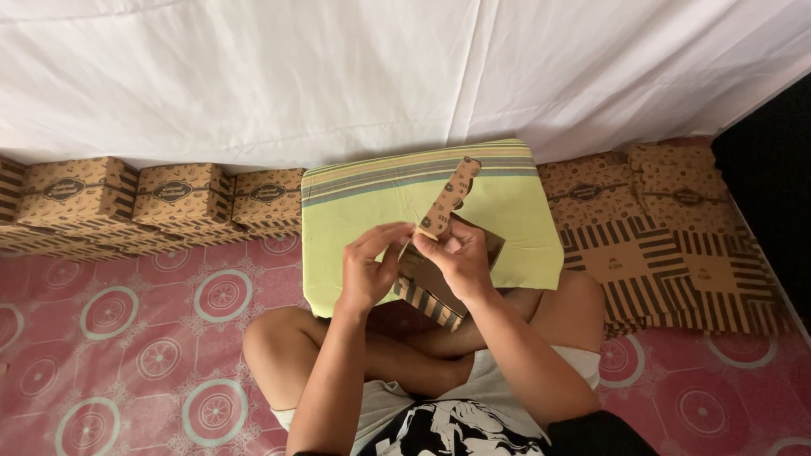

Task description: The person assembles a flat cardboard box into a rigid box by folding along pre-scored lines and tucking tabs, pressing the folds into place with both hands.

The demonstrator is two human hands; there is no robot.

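Printed cardboard box blank (439, 270), part-folded — held at frame centre over a yellow-green striped cushion (524, 219), its long flap (450, 198) rising up and slightly right toward the white sheet (338, 67), its striped lower edge slanting down-right. Left hand (367, 266) curls at the blank's left side, fingers pinching the flap's base; right hand (456, 257) closes over the top of the panel, both forearms reaching up from the lower frame above crossed legs. Panel middle hidden behind both hands — fold state there cannot be told; folded boxes (169, 198) line the upper left, flat blanks (667, 253) stack at right on the pink patterned floor (127, 338).
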